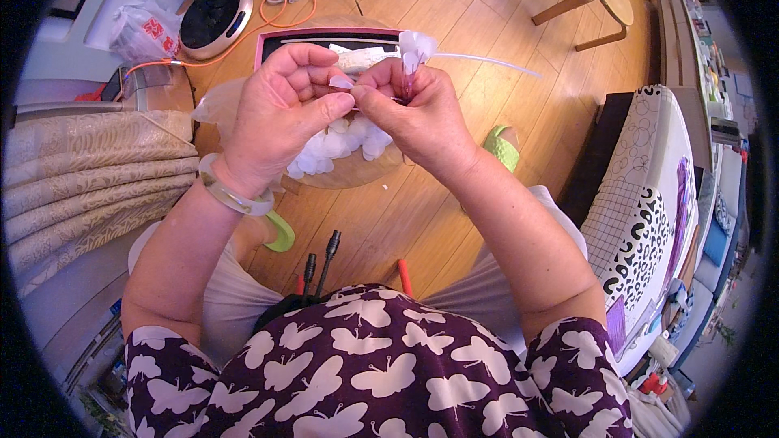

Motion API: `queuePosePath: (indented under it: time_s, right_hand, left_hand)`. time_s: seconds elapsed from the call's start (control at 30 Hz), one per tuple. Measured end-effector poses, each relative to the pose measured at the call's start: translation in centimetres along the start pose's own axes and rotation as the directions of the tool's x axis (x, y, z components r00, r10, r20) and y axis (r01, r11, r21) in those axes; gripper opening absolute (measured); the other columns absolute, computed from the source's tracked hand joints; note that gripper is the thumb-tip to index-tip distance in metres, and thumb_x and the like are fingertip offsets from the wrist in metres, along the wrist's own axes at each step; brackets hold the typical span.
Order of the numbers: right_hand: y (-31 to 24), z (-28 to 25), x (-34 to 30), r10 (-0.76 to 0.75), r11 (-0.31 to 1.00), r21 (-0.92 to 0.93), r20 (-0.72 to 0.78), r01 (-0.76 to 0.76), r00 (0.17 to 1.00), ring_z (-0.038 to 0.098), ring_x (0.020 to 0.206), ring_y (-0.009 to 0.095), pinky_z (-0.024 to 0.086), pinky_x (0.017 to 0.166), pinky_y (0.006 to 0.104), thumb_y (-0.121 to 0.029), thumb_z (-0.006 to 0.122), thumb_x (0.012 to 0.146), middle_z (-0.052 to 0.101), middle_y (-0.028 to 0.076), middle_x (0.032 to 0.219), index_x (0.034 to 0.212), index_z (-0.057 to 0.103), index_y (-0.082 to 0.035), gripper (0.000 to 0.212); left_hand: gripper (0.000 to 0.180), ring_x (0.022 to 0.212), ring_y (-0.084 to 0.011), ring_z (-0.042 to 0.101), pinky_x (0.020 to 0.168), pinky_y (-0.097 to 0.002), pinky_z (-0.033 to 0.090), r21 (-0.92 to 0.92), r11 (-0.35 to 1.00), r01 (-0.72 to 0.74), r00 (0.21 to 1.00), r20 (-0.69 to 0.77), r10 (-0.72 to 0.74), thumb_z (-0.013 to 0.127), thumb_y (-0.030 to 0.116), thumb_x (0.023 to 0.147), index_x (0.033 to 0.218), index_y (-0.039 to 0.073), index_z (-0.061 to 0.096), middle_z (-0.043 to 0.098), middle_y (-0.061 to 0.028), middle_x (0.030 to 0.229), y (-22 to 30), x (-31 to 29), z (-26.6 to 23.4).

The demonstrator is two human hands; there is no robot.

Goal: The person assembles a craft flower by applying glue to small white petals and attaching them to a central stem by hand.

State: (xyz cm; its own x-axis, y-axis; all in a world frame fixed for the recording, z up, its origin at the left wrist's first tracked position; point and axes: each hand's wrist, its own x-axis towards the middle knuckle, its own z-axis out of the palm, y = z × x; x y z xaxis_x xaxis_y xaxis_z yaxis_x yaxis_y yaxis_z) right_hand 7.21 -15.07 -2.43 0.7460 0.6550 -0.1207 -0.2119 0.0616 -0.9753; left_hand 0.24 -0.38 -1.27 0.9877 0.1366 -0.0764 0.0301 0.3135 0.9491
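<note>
My left hand [272, 105] seems to pinch a white petal [341, 83]; right hand [422, 113] grips the white blossom [417, 47]. I'd press lightly, avoid creases.

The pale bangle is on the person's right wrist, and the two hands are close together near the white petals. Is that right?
Not quite: the head view shows the pale bangle on the left wrist. The left hand and right hand are indeed close together near the white petals.
</note>
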Motion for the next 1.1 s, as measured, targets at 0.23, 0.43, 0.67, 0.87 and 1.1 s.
queuePosePath:
  time_s: [0.23, 0.43, 0.67, 0.87, 1.1]
  right_hand:
    - [1.0, -0.5, 0.1, -0.127, 0.981, -0.15, -0.023, 0.122, 0.992, 0.044, 0.053, 0.002, 0.037, 0.046, 0.0196, -0.007, 0.061, 0.076, 0.052, -0.004, 0.059, 0.07, 0.058, -0.001, 0.008]
    - [-0.5, 0.2, -0.3, -0.072, 0.997, 0.025, 0.036, 0.071, 0.997, 0.047, 0.055, 0.003, 0.038, 0.048, 0.0192, -0.008, 0.062, 0.075, 0.054, -0.003, 0.061, 0.074, 0.058, -0.001, 0.008]
    - [-0.4, -0.1, -0.3, 0.055, 0.998, -0.043, 0.091, -0.051, 0.994, 0.051, 0.064, 0.005, 0.042, 0.059, 0.0187, -0.008, 0.061, 0.078, 0.057, 0.0, 0.07, 0.077, 0.057, 0.0, 0.009]
    - [0.3, 0.5, -0.2, 0.015, 1.0, -0.024, 0.043, -0.014, 0.999, 0.04, 0.051, 0.001, 0.032, 0.043, 0.0187, -0.009, 0.063, 0.075, 0.048, -0.006, 0.056, 0.068, 0.056, -0.003, 0.012]
    - [0.4, 0.4, -0.3, -0.009, 0.999, -0.032, 0.042, 0.011, 0.999, 0.04, 0.05, 0.001, 0.031, 0.043, 0.0187, -0.009, 0.063, 0.074, 0.048, -0.006, 0.055, 0.067, 0.056, -0.004, 0.011]
  left_hand:
    - [0.031, 0.077, -0.0105, 0.057, 0.072, -0.0231, 0.049, 0.023, 1.0, 0.005, 0.999, -0.036, -0.004, 0.06, -0.003, 0.077, 0.104, 0.0, 0.046, 0.058, -0.0059, 0.085, 0.0, 0.0, 0.2]
    - [0.029, 0.077, -0.0087, 0.056, 0.071, -0.021, 0.048, 0.065, 0.998, -0.007, 0.999, -0.041, 0.01, 0.058, -0.003, 0.078, 0.105, 0.0, 0.047, 0.058, -0.0051, 0.085, 0.3, -0.2, 0.0]
    - [0.03, 0.079, -0.0059, 0.051, 0.072, -0.0193, 0.043, 0.166, 0.985, -0.038, 0.999, -0.013, 0.041, 0.053, -0.001, 0.081, 0.109, -0.001, 0.043, 0.054, -0.0009, 0.084, 0.5, -0.4, 0.7]
    - [0.028, 0.081, -0.0068, 0.05, 0.075, -0.0212, 0.042, 0.282, 0.951, -0.123, 0.992, 0.041, 0.116, 0.049, -0.003, 0.081, 0.108, -0.001, 0.042, 0.051, -0.0013, 0.085, 0.5, -0.6, 0.7]
    - [0.021, 0.08, -0.0086, 0.051, 0.073, -0.0221, 0.043, 0.333, 0.872, -0.358, 0.932, 0.079, 0.353, 0.054, -0.005, 0.078, 0.096, 0.002, 0.047, 0.051, -0.0023, 0.083, -0.3, -0.5, -0.1]
